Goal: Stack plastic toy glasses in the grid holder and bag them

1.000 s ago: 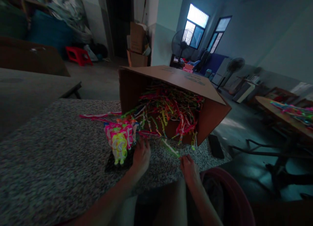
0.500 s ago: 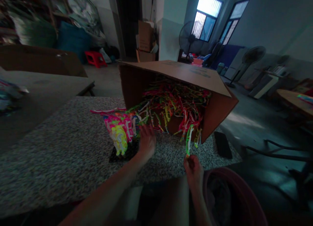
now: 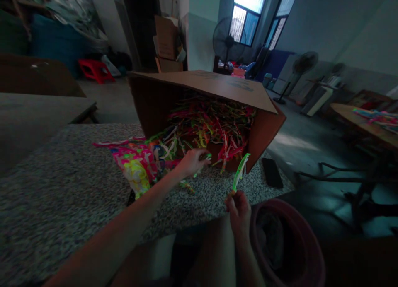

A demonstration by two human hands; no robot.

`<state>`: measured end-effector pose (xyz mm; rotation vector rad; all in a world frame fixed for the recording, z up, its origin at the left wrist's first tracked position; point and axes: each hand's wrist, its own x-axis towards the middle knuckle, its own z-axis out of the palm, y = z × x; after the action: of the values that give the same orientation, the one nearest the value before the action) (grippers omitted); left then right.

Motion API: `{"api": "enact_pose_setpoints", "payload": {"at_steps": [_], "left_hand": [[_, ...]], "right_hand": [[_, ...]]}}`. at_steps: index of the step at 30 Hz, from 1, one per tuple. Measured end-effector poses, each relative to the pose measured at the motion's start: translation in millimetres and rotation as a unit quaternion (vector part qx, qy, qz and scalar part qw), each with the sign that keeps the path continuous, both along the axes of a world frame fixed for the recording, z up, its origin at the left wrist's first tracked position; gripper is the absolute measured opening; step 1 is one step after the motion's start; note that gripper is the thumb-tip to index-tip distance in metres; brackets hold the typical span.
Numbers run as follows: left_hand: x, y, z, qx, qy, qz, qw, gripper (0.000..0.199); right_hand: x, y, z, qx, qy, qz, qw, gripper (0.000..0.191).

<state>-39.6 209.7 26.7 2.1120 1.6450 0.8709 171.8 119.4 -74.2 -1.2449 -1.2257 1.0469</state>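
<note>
My right hand [image 3: 239, 206] pinches the lower end of a thin green and white plastic strip [image 3: 239, 173], which stands up from the fingers. Just in front of the box opening, my left hand [image 3: 192, 162] is closed, with a small green and white piece [image 3: 208, 156] at its fingertips; most of that piece is hidden. A cardboard box [image 3: 265, 131] lies on its side, its mouth towards me. Tangled coloured plastic strips [image 3: 202, 121] fill it and spill out at the front. Left of my left hand sits a pile of pink and yellow plastic pieces [image 3: 137, 171].
Speckled stone tabletop [image 3: 71, 187] lies under the box. A black phone [image 3: 272, 172] rests at its right edge. A pink bucket [image 3: 311, 237] with a dark bag inside stands beside my right forearm. Farther off are a red stool [image 3: 96, 71] and a standing fan [image 3: 229, 40].
My left hand has gone from open fingers beside the pile to a closed pinch nearer the box mouth. The strip in my right hand now leans right. The view has shifted right.
</note>
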Motion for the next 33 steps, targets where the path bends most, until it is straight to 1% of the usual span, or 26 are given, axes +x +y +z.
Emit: {"api": "enact_pose_setpoints", "payload": {"at_steps": [2,3,5,6,8,11,13,15,17,19,20,21,23,24,25,26,27,28,29,30,31,32,33], "left_hand": [[-1,19,0.2,-0.02,0.022,-0.031,0.999,0.022],[-1,25,-1.6,-0.021,0.026,-0.035,0.999,0.022],[-3,27,-8.4,-0.015,0.032,-0.022,0.999,0.024],[-6,24,-13.7,-0.011,0.038,-0.009,0.999,0.026],[-14,8,-28.3,-0.014,0.056,0.023,0.998,0.025],[-23,-22,-56.2,-0.048,0.083,0.057,0.994,0.019],[-21,-37,-72.0,-0.073,0.084,0.072,0.991,0.014],[-13,-45,-79.9,-0.092,0.071,0.08,0.99,0.015],[-7,-49,-78.5,-0.103,0.044,0.088,0.99,0.015],[-5,-60,-70.0,-0.097,0.007,0.099,0.99,0.009],[-6,-70,-64.4,-0.087,-0.008,0.105,0.991,0.006],[-8,-84,-58.4,-0.077,-0.034,0.11,0.99,0.007],[-15,-122,-45.4,-0.055,-0.13,0.123,0.982,0.019],[-20,-143,-38.3,-0.044,-0.234,0.129,0.963,0.024],[-27,-165,-30.7,-0.028,-0.334,0.155,0.929,0.027],[-36,-185,-22.9,-0.015,-0.413,0.187,0.891,0.026],[-47,-202,-15.4,0.011,-0.482,0.227,0.846,0.024],[-59,-216,-8.9,0.039,-0.53,0.26,0.806,0.022],[-72,-226,-4.1,0.065,-0.56,0.284,0.776,0.021],[-85,-233,-1.8,0.091,-0.58,0.298,0.753,0.021],[-98,-236,-2.6,0.111,-0.591,0.303,0.739,0.023],[-110,-236,-6.6,0.124,-0.596,0.307,0.732,0.028],[-121,-234,-13.7,0.13,-0.592,0.313,0.732,0.032]], "right_hand": [[-3,1,0.4,0.001,0.001,-0.001,1.0,0.031],[-5,0,0.3,0.0,0.004,0.001,1.0,0.031],[-9,-5,0.2,0.001,0.008,0.003,1.0,0.03],[-10,-8,0.7,0.003,0.005,0.003,1.0,0.029],[-10,-16,3.1,0.006,-0.018,-0.004,1.0,0.027],[-10,-25,10.0,0.015,-0.053,-0.039,0.998,0.027],[-10,-26,15.3,0.027,-0.039,-0.056,0.997,0.033],[-11,-24,19.7,0.032,-0.021,-0.059,0.998,0.043],[-13,-23,22.4,0.022,-0.02,-0.049,0.998,0.045],[-19,-25,22.9,0.009,-0.026,-0.033,0.999,0.041],[-24,-28,22.1,0.004,-0.024,-0.02,0.999,0.038],[-32,-33,20.4,0.0,-0.016,-0.008,1.0,0.036],[-56,-47,14.4,-0.011,0.016,0.031,0.999,0.03],[-72,-54,10.3,-0.019,0.036,0.063,0.997,0.028],[-89,-59,5.6,-0.027,0.053,0.101,0.993,0.027],[-107,-61,0.7,-0.034,0.057,0.137,0.988,0.027],[-124,-60,-4.1,-0.037,0.046,0.166,0.984,0.027],[-138,-55,-8.3,-0.037,0.02,0.184,0.982,0.027],[-148,-48,-11.5,-0.03,-0.015,0.182,0.983,0.027],[-156,-37,-13.3,-0.019,-0.053,0.165,0.985,0.027],[-160,-26,-13.7,-0.005,-0.087,0.136,0.987,0.028],[-162,-14,-12.6,0.008,-0.111,0.101,0.989,0.03],[-162,-4,-10.3,0.019,-0.127,0.071,0.989,0.031]]}}
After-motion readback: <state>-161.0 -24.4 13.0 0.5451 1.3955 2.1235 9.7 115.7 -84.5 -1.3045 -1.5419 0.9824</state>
